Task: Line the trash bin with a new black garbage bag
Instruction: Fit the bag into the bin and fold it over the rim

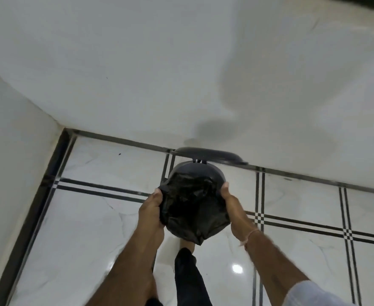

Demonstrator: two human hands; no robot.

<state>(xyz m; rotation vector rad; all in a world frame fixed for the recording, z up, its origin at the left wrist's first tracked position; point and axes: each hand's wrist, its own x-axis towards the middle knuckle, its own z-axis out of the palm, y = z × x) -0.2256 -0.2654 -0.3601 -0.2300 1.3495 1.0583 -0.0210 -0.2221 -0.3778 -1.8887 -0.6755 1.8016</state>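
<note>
Curled round the left edge of the black garbage bag [192,208], the left hand [152,212] has its grip closed on the plastic. The bag lies crumpled and bunched over the mouth of the round dark trash bin [195,172], which stands on the tiled floor [93,217] near the wall [137,74]. Behind the rim, the bin's lid [208,154] stands raised. At the bag's right edge, the right hand [232,208] likewise has its grip closed on the plastic, with a pale thread [251,235] round its wrist. Both forearms reach forward and down.
</note>
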